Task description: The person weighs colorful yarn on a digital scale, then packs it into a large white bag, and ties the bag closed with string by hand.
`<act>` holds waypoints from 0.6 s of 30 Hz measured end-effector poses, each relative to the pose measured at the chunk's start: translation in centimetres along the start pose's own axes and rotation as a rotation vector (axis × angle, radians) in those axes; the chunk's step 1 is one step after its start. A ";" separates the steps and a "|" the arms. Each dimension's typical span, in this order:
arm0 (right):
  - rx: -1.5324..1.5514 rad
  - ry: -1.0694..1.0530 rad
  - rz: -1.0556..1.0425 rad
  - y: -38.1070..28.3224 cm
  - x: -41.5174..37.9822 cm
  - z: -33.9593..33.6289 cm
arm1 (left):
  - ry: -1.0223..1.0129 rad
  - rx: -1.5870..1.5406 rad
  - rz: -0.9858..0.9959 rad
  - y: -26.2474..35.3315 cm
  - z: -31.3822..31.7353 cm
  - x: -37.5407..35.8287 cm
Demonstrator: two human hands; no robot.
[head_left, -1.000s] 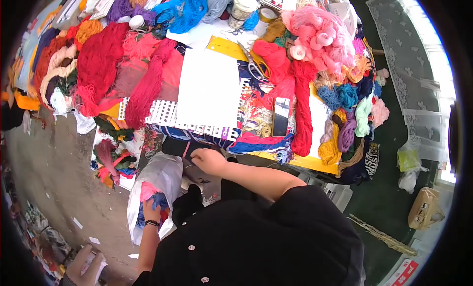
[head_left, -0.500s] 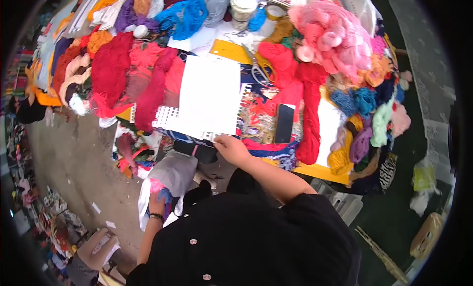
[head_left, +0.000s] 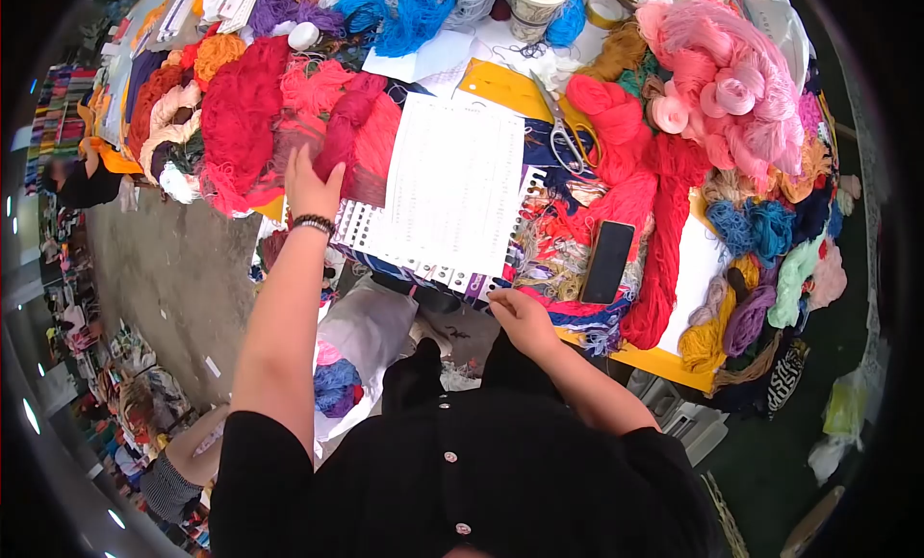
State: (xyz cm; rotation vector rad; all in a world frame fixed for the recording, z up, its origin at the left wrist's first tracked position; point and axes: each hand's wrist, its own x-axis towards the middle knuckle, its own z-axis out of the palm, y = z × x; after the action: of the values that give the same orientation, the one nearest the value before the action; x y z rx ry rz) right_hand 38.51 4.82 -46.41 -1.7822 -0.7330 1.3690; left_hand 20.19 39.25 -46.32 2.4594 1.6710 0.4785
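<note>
My left hand [head_left: 313, 188], with a dark beaded bracelet at the wrist, reaches over the yarn at the table's front edge. Its fingers and thumb are spread, close by the lower end of a dark crimson skein [head_left: 348, 120]. My right hand [head_left: 525, 322] pinches the front corner of a white punched card [head_left: 448, 273] with a purple patch. On that card lies a white printed sheet [head_left: 452, 188] with columns of small print. A black phone [head_left: 607, 262] rests on mixed yarn to the right, and scissors [head_left: 561, 130] lie beyond it.
Skeins cover much of the table, among them a big pink heap [head_left: 731, 96] and a long red skein [head_left: 664, 250]. At the back stand a paper cup [head_left: 535, 8] and a tape roll [head_left: 606, 10]. A bag of yarn [head_left: 361, 332] sits below the edge. Another person [head_left: 82, 188] is far left.
My left hand has risen from the bag of yarn below the table to the skeins on top. The right hand remains at the card's edge. The view has shifted.
</note>
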 end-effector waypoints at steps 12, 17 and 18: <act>-0.050 -0.010 0.031 1.0 -0.6 -0.5 | -0.232 0.127 -0.025 3.6 2.6 6.7; -0.054 0.000 0.033 -0.3 -0.7 -1.3 | -0.129 0.042 -0.117 0.6 -0.1 7.4; -0.041 0.001 0.030 -0.6 -0.7 -1.3 | -0.069 0.005 -0.113 1.1 -2.6 6.8</act>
State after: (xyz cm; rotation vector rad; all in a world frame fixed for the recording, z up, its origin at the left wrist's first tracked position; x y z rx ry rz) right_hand 39.62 4.29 -45.31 -1.8318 -0.7417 1.3819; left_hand 22.61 44.89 -42.33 2.3401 1.7736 0.3712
